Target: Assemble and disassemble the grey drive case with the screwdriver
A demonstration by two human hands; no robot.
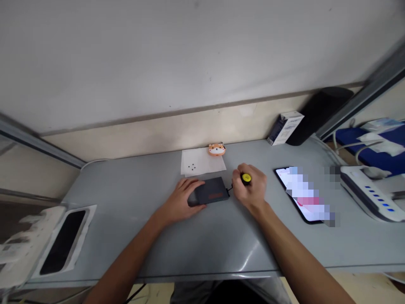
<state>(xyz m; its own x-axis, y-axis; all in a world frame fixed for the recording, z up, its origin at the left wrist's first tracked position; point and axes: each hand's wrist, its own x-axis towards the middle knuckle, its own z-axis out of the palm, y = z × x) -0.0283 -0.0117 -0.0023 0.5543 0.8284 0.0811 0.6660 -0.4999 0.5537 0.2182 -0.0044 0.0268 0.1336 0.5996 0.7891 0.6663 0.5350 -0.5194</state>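
Observation:
A dark flat rectangular box-like device [212, 188] with reddish lettering rests on the grey desk. My left hand [182, 200] grips its left end, thumb along the near edge and fingers on the far side. In my right hand [253, 185] is a screwdriver, its black handle with a yellow end cap [246, 178] wrapped by closed fingers. The thin shaft points left and meets the right edge of the device; the tip's exact seat is too small to tell. Behind the device, several tiny dark screws [192, 167] lie on a white paper sheet [204, 164].
An orange animal-face case [217, 149] sits on the paper's far edge. A lit phone [300, 194] and a power strip [370, 194] lie to the right, a dark phone [63, 242] to the left. A small carton [286, 127] and black cylinder [316, 118] stand at back right.

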